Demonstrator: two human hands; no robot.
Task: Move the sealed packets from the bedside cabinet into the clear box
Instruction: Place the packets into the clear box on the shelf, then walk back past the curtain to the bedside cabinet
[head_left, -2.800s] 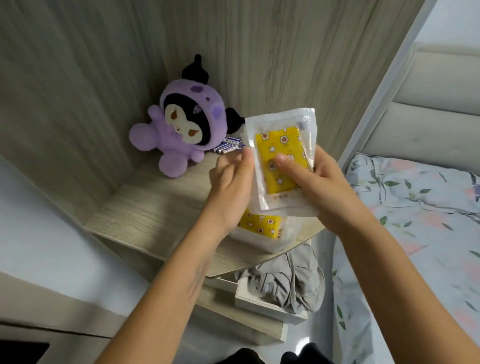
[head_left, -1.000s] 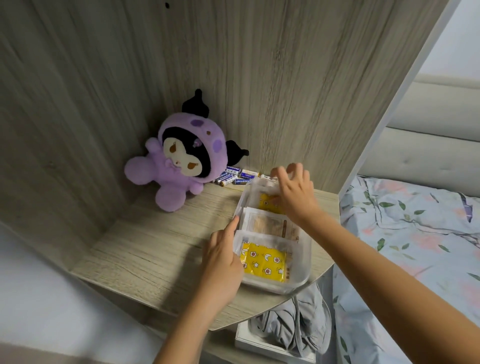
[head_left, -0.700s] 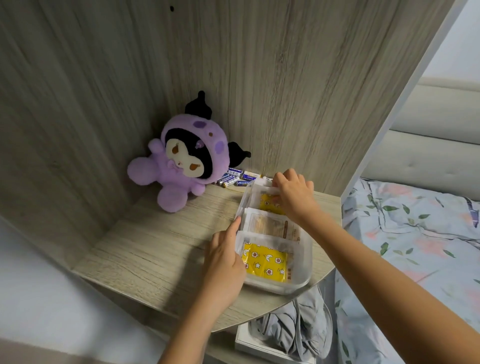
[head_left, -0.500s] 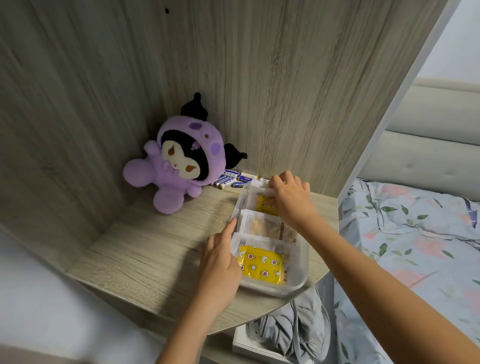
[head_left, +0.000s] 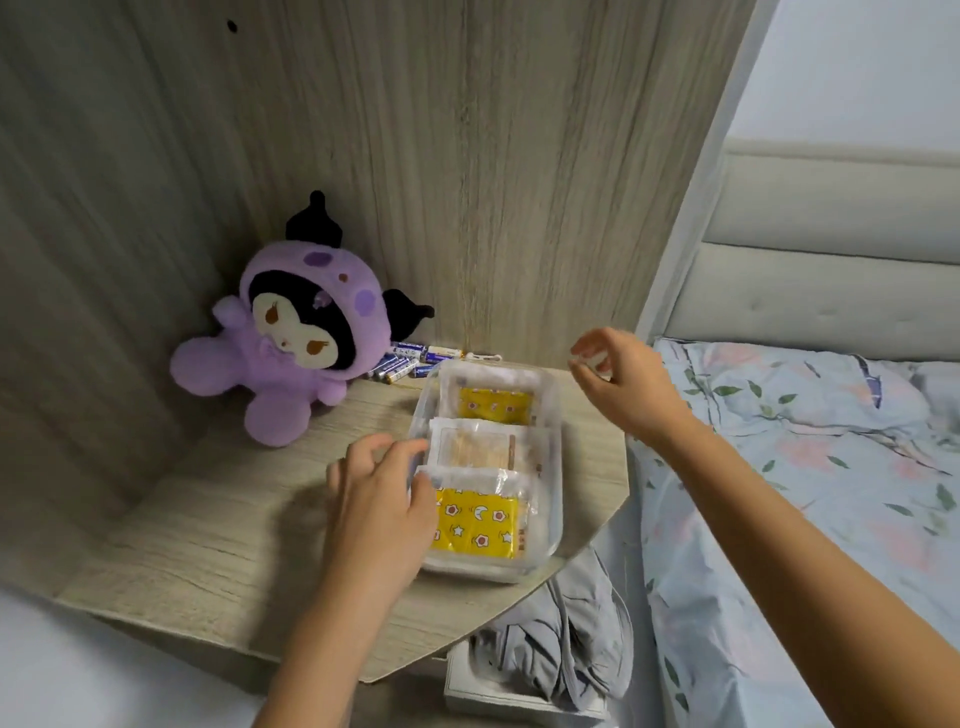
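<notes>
Head | packets (head_left: 475, 525) boxed | left hand (head_left: 382, 501) touching box (head_left: 550, 467) | right hand (head_left: 621, 382) released, above

**Two bare arms, nothing worn**

Both forearms were uncovered from wrist to frame edge; no sleeve showed. The left hand (head_left: 382, 499) and right hand (head_left: 621, 382) carried no ring, watch, bracelet or glove. Fingers were slim, nails short and plain; the left hand was slightly blurred

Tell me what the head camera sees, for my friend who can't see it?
A clear box on a wooden bedside cabinet holds three sealed packets. The left hand touches its near left side; the right hand hovers empty beside it. A purple plush toy sits behind.
</notes>
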